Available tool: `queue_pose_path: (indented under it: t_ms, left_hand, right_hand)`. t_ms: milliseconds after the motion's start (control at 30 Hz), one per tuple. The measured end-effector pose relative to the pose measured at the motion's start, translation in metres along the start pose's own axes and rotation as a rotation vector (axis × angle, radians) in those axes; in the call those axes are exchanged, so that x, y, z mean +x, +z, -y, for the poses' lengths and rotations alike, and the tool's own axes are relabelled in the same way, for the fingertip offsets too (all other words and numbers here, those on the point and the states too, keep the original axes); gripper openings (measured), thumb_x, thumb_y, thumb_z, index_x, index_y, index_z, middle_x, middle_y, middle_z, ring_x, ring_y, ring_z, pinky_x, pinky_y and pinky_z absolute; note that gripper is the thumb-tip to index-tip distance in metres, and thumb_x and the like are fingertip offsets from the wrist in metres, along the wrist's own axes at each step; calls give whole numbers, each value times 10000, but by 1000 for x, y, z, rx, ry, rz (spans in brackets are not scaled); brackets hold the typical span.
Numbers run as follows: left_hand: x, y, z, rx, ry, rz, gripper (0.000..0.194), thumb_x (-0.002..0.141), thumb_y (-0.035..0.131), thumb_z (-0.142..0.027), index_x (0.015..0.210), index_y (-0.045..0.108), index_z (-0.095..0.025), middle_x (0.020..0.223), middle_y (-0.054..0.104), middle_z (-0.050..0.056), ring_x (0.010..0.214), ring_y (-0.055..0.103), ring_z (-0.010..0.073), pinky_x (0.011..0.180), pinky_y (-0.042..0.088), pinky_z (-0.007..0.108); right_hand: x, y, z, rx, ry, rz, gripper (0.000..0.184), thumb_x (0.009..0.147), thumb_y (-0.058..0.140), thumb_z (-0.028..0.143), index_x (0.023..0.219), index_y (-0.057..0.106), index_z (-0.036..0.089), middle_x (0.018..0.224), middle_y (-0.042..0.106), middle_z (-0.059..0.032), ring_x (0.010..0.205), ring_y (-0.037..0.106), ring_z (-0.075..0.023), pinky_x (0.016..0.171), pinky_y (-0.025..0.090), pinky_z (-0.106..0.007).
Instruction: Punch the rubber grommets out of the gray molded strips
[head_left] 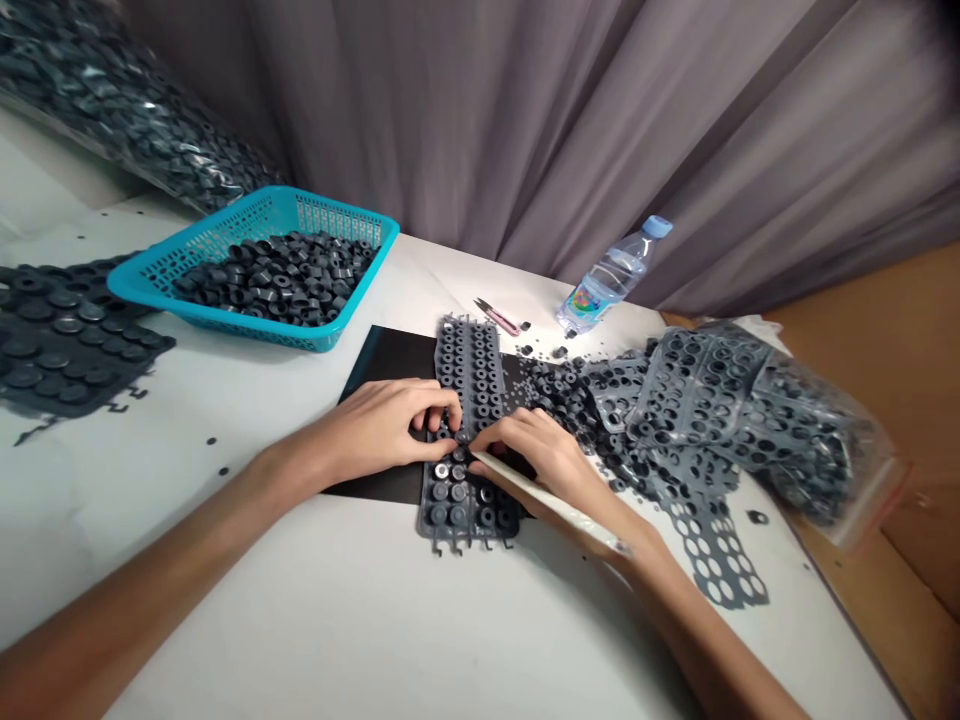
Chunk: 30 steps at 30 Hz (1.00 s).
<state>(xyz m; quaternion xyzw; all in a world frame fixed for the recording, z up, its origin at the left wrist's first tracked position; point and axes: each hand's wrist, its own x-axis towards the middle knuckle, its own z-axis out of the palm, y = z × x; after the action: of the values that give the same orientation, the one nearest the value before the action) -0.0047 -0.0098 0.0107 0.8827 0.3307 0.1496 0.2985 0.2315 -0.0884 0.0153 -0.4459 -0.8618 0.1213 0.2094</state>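
Hands, two. Left hand (412,425): reaching in from the left, fingers and thumb bent at the moulded sheet (471,375); whether they pinch a piece, I cannot tell. Right hand (547,455): fingers curled, grasping one white stick-like tool (559,508), its tip at the sheet, its shaft slanting back toward the wrist. Moulded sheet, dark grey: one that I can make out, between the hands, over one black mat (397,352), its near end past the mat's front edge. Snips (501,318), one. Bottle (600,285), one. Teal basket (251,335), one; the black pieces (281,280) in it I cannot count. Clear bags (836,470), two, one at each side. Perforated sheets (724,560), several, overlapping at right. White table (360,620): I have bare room before the mat and between basket and left forearm.
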Motion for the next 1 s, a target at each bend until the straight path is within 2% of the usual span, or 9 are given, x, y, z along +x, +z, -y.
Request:
queue_pose_path:
  t_ms: [167, 367, 633, 800, 1000]
  left_hand:
    - [1, 0, 0, 1, -9, 8, 92, 859, 689, -322, 933, 675, -269, 835, 614, -53, 738, 575, 127, 680, 402, 250]
    - [0, 0, -2, 3, -21, 7, 103, 848, 702, -325, 931, 674, -272, 828, 612, -56, 742, 574, 128, 676, 394, 248]
    - [1, 1, 0, 4, -23, 7, 107, 851, 705, -348, 932, 679, -283, 818, 609, -60, 742, 567, 130, 672, 386, 252]
    - [1, 1, 0, 3, -32, 11, 117, 848, 709, -355, 935, 673, -286, 823, 607, -66, 737, 567, 126, 670, 387, 250]
    - [1, 2, 2, 8, -44, 30, 134, 850, 711, -358, 942, 649, -284, 831, 589, -63, 769, 561, 137, 697, 391, 256]
  right_hand:
    - [-1, 4, -4, -12, -37, -40, 284, 1038, 552, 464, 1022, 676, 209, 894, 716, -46, 812, 601, -191, 773, 410, -319]
    - [0, -2, 4, 34, 28, 18, 240, 1034, 574, 426, 1036, 667, 205, 928, 706, -56, 858, 593, -198, 813, 423, -324]
    - [1, -2, 9, 1, 25, 1, 236, 1047, 552, 410, 1036, 655, 198, 973, 727, -63, 853, 593, -197, 810, 429, -320]
    - [0, 4, 2, -108, -6, 4, 291, 1045, 552, 431, 1176, 651, 190, 959, 731, -59, 843, 615, -195, 808, 439, -326]
    - [3, 17, 3, -321, -98, -31, 245, 1078, 487, 342, 1133, 657, 175, 968, 724, -80, 849, 613, -215, 788, 423, -347]
